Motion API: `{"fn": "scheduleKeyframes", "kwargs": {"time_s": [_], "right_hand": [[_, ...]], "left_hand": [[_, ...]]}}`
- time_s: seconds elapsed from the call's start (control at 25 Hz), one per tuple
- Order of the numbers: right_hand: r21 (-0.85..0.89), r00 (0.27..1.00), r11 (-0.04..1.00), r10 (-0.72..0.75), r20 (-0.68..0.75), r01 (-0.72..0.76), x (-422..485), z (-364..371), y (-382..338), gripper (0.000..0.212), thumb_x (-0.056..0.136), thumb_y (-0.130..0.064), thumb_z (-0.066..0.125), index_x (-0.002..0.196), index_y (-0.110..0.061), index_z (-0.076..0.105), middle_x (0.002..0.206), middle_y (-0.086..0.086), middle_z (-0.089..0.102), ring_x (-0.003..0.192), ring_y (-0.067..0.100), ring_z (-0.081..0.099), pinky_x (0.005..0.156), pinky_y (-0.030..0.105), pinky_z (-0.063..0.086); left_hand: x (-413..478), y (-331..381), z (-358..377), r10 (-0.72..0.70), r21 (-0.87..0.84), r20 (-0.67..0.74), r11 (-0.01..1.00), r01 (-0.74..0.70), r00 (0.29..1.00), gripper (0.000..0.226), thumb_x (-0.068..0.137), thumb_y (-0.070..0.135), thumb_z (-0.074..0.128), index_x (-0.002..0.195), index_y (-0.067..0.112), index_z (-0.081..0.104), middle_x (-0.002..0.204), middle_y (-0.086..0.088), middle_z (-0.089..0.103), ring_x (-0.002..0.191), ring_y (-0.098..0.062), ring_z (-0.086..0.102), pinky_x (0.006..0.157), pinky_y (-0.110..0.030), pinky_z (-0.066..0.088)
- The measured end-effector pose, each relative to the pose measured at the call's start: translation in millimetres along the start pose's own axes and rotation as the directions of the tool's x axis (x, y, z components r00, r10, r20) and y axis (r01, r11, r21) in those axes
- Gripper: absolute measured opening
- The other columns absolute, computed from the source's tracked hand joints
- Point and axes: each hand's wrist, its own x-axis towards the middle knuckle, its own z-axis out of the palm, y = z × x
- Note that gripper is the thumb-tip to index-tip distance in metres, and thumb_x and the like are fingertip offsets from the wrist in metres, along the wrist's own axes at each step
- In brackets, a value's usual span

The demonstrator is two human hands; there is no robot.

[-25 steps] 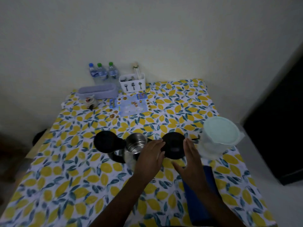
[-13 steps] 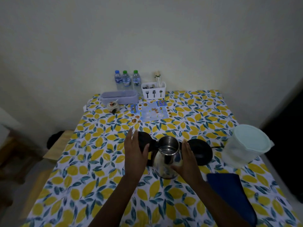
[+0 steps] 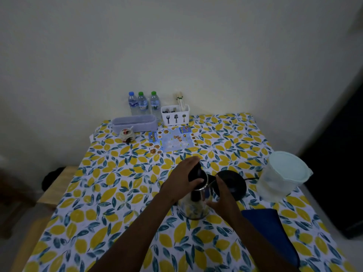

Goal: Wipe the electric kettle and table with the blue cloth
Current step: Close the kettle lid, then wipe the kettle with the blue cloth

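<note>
Lemon-print tablecloth: steel electric kettle, left hand clamped on its black lid, right hand fingers cupping body; blue cloth beside.

Yellow-lemon, teal-leaf print tablecloth; dark blue folded cloth; shiny steel kettle w/ black lid; pale mint-lidded tub.

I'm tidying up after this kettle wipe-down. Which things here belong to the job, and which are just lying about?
Belongs to the job:
electric kettle, held by left hand and right hand
blue cloth
table

Lying about:
kettle base
lidded plastic container
three water bottles
cutlery holder
lilac box
</note>
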Motion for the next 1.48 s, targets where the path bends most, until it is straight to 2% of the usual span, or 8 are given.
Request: {"fn": "scheduleKeyframes", "kwargs": {"time_s": [0.24, 0.56, 0.76, 0.88, 1.08, 1.24, 1.4, 1.48], "right_hand": [[0.030, 0.998, 0.999, -0.030, 0.049, 0.029, 2, -5, 9, 0.100, 0.078, -0.034, 0.077, 0.151, -0.023, 0.010, 0.159, 0.000, 0.020, 0.144, 0.016, 0.025, 0.112, 0.034, 0.034], [0.093, 0.994, 0.994, -0.069, 0.081, 0.062, 5, -6, 19, 0.102, 0.077, -0.024, 0.079, 0.151, -0.026, 0.010, 0.158, -0.002, 0.021, 0.143, 0.014, 0.025, 0.109, 0.026, 0.031], [0.028, 0.989, 0.992, -0.128, 0.080, 0.126, -4, -14, 29, 0.098, 0.079, -0.028, 0.076, 0.151, -0.020, 0.009, 0.160, 0.000, 0.013, 0.146, 0.016, 0.017, 0.116, 0.038, 0.028], [-0.112, 0.989, 0.983, -0.143, 0.025, 0.145, -20, -25, 53, 0.093, 0.083, -0.033, 0.072, 0.149, -0.016, 0.008, 0.157, -0.002, 0.005, 0.147, 0.019, 0.006, 0.119, 0.042, 0.019], [-0.315, 0.995, 0.946, 0.087, 0.041, -0.070, -50, -46, 110, 0.091, 0.084, -0.050, 0.062, 0.151, -0.021, 0.007, 0.161, 0.000, 0.003, 0.149, 0.025, 0.001, 0.118, 0.050, 0.010], [-0.498, 0.934, 0.828, 0.345, 0.094, -0.256, -75, -45, 155, 0.091, 0.080, -0.073, 0.045, 0.150, -0.035, 0.001, 0.162, 0.003, -0.011, 0.146, 0.034, -0.016, 0.113, 0.064, 0.000], [-0.541, 0.886, 0.763, 0.458, 0.068, -0.353, -96, -33, 185, 0.089, 0.076, -0.082, 0.033, 0.142, -0.049, -0.017, 0.157, 0.003, -0.024, 0.144, 0.037, -0.019, 0.109, 0.070, 0.006], [-0.557, 0.897, 0.752, 0.442, 0.028, -0.353, -98, -30, 189, 0.084, 0.079, -0.077, 0.036, 0.144, -0.050, -0.010, 0.159, 0.001, -0.018, 0.146, 0.037, -0.011, 0.108, 0.068, 0.013]], "left_hand": [[26, 1, 23, -0.050, 0.245, 0.283, 0.969, -0.022, 0.958, 0.077, 0.087, 0.047, 0.064, 0.148, 0.014, 0.029, 0.158, -0.007, 0.027, 0.147, -0.025, 0.017, 0.121, -0.041, 0.015], [29, -2, 30, -0.071, 0.251, 0.304, 0.968, -0.008, 0.950, 0.078, 0.085, 0.047, 0.065, 0.147, 0.016, 0.031, 0.158, -0.005, 0.027, 0.148, -0.025, 0.015, 0.122, -0.044, 0.014], [27, 20, 44, 0.003, 0.295, 0.221, 0.953, -0.070, 0.975, 0.063, 0.091, 0.041, 0.058, 0.143, 0.012, 0.038, 0.153, -0.008, 0.038, 0.145, -0.024, 0.025, 0.120, -0.041, 0.011], [27, 41, 77, 0.062, 0.266, 0.156, 0.958, -0.102, 0.986, 0.050, 0.095, 0.035, 0.053, 0.140, 0.014, 0.043, 0.148, -0.006, 0.045, 0.140, -0.022, 0.035, 0.117, -0.037, 0.022], [26, 47, 134, -0.008, 0.217, 0.250, 0.975, -0.048, 0.968, 0.050, 0.099, 0.036, 0.046, 0.144, 0.017, 0.037, 0.154, -0.001, 0.035, 0.145, -0.018, 0.024, 0.118, -0.034, 0.023], [15, 44, 176, -0.072, 0.231, 0.391, 0.973, -0.022, 0.917, 0.051, 0.100, 0.036, 0.043, 0.147, 0.017, 0.032, 0.157, -0.003, 0.031, 0.147, -0.021, 0.021, 0.119, -0.038, 0.024], [3, 43, 203, -0.081, 0.231, 0.452, 0.973, -0.029, 0.888, 0.049, 0.101, 0.034, 0.042, 0.145, 0.015, 0.035, 0.155, -0.005, 0.034, 0.144, -0.022, 0.025, 0.117, -0.034, 0.019], [-2, 44, 210, -0.069, 0.215, 0.454, 0.976, -0.034, 0.888, 0.047, 0.100, 0.033, 0.042, 0.143, 0.013, 0.038, 0.152, -0.006, 0.038, 0.142, -0.022, 0.029, 0.116, -0.034, 0.022]]}}
